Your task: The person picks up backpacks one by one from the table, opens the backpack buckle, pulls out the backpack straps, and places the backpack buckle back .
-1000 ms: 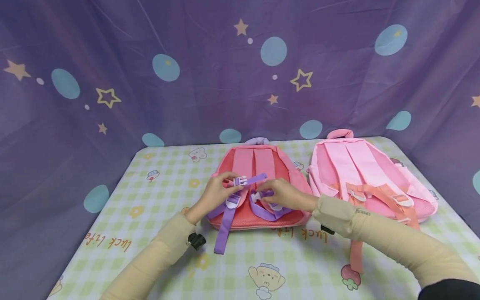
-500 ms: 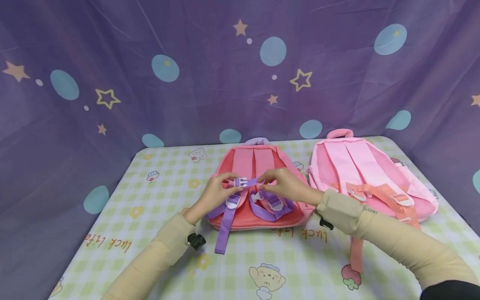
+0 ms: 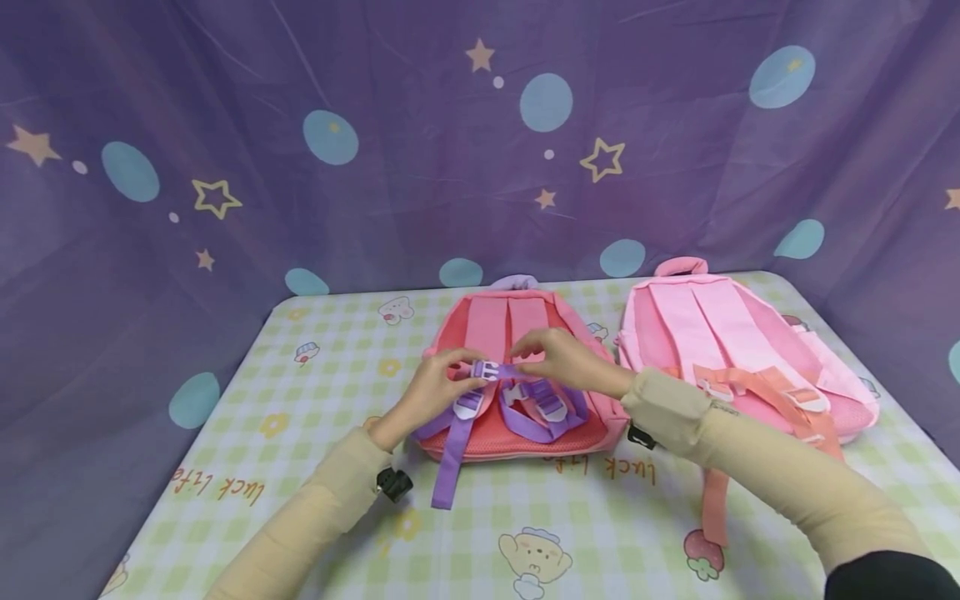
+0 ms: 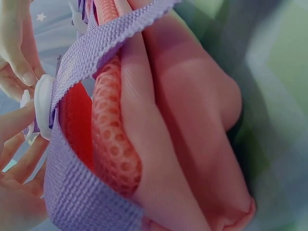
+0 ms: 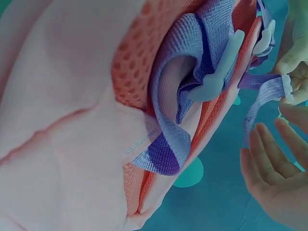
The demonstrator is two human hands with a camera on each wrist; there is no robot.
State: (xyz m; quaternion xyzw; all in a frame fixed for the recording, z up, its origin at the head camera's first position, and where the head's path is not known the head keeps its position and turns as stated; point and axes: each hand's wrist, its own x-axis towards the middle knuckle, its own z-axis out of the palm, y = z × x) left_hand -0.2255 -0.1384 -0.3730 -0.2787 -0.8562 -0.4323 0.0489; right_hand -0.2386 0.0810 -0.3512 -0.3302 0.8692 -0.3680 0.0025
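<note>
A coral-pink backpack (image 3: pixel 487 321) lies straps-up on the table, with purple webbing straps at its lower end. Thumb and fingers of my left hand (image 3: pixel 435 387) pinch a white side-release buckle (image 3: pixel 487 370) on a purple strap, above the backpack's middle. My right hand (image 3: pixel 566 360) hovers just right of it, thumb and index finger apart, near the strap's loose tail. In the right wrist view its fingers (image 5: pixel 269 161) are nearly straight beside the purple strap (image 5: pixel 262 103). Another white buckle piece (image 3: pixel 513 395) lies on the backpack below the right hand.
A paler pink backpack (image 3: pixel 716 333) with orange straps (image 3: pixel 780 400) lies just to the right. A green-checked tablecloth (image 3: pixel 337 417) covers the table. Behind it hangs a purple curtain (image 3: pixel 420 183) with stars and dots.
My right hand let go of the lower buckle piece, moved up to the strap tail beside the held buckle, then parted its fingers. The left hand kept its pinch, shifting slightly right.
</note>
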